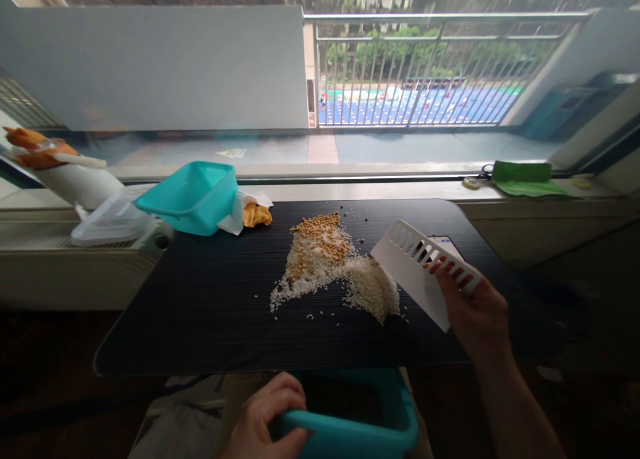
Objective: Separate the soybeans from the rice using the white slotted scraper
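My left hand (273, 415) grips the rim of a teal plastic bin (350, 429) held below the table's front edge; its inside is dark and I cannot make out what lies in it. In my right hand (477, 312) is a white plastic slotted scraper (413, 272), tilted over the tabletop. Its lower left edge is close to a mound of white rice (373, 289). Left of that mound, rice lies spread out with yellow soybeans (323, 232) on top, thickest at the far side. A few stray grains and beans are scattered around.
On the black table (200, 312), a second teal bin (200, 199) stands at the back left beside a mustard-coloured cloth (257, 214). A phone (447, 247) lies partly behind the scraper. A clear plastic lid (113, 219) and a green cloth (525, 177) lie along the window side.
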The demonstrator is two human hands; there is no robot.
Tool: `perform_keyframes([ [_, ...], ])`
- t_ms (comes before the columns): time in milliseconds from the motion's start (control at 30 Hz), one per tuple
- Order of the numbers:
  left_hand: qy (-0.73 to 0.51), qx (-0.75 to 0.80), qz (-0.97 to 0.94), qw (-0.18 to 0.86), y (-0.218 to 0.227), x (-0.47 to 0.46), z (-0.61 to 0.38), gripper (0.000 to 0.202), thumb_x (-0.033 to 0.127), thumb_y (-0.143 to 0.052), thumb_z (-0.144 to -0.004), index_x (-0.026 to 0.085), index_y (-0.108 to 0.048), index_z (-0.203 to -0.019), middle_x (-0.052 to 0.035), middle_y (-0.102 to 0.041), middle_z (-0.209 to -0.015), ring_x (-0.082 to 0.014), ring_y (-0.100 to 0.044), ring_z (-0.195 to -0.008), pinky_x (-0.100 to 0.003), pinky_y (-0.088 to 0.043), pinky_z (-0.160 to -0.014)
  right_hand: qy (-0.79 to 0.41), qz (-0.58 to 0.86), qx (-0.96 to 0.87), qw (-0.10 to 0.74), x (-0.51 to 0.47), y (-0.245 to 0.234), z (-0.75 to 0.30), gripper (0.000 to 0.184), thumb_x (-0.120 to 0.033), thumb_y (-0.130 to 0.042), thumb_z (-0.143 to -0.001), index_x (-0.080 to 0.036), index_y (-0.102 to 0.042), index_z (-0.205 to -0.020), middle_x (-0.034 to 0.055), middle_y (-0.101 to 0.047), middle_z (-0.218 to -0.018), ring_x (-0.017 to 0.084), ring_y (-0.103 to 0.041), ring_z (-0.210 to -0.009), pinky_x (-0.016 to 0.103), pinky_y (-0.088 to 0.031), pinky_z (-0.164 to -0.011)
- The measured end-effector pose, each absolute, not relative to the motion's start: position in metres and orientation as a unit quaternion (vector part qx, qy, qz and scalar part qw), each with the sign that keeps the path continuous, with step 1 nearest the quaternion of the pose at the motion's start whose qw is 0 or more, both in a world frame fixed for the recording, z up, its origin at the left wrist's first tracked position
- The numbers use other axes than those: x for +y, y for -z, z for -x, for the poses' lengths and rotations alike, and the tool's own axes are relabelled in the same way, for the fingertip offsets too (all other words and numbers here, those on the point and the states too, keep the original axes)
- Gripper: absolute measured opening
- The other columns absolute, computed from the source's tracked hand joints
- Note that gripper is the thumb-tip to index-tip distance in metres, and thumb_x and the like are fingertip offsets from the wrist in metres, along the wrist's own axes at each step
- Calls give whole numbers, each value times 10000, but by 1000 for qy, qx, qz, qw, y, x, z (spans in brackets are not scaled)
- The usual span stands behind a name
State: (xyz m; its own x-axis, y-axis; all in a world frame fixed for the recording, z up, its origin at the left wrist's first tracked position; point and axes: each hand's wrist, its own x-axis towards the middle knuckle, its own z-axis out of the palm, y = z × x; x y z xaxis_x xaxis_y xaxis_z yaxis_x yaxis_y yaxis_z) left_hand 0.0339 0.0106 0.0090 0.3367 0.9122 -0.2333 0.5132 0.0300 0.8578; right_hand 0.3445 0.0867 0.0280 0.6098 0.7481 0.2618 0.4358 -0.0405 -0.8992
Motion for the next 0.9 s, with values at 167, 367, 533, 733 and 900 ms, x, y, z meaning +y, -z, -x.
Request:
perform_keyframes([
  [167, -214, 532, -662, 484, -8, 11, -33, 174, 26, -624, -689, 182, -685, -641, -9, -662, -816, -164, -686, -779, -179, -496, -716, -201, 691, -396, 571, 96, -27, -336, 309, -443, -706, -781, -173, -755, -922, 81, -790, -883, 283, -742, -857, 356, -579, -750],
  [367, -214, 534, -666, 475, -5, 9, -31, 165, 36, -624, -687, 180, -686, -635, -15, -663, -802, -167, -683, -768, -183, -497, -702, -187, 692, -468, 516, 108, -47, -323, 315, -420, -676, -799, -155, -758, -947, 71, -780, -803, 254, -736, -740, 316, -567, -635],
  [533, -212, 535, -666, 475, -5, 10, -29, 165, 37, -621, -682, 181, -692, -643, -17, -663, -805, -167, -686, -759, -177, -502, -682, -178, 677, -524, 484, 113, -59, -310, 329, -413, -647, -817, -149, -755, -981, 51, -758, -730, 217, -702, -641, 287, -538, -556],
  [733, -217, 543, -655, 478, -7, 10, -30, 151, 50, -628, -689, 177, -704, -657, -20, -663, -816, -165, -687, -758, -170, -505, -675, -212, 651, -559, 468, 107, -62, -300, 358, -408, -629, -829, -134, -733, -1035, 58, -766, -773, 210, -706, -673, 267, -539, -562],
  [900, -223, 548, -646, 482, -8, 9, -30, 141, 67, -629, -702, 176, -705, -654, -23, -658, -811, -167, -684, -766, -171, -509, -685, -242, 644, -564, 457, 95, -63, -298, 305, -400, -627, -840, -170, -731, -1013, 31, -763, -767, 191, -694, -656, 256, -541, -577],
])
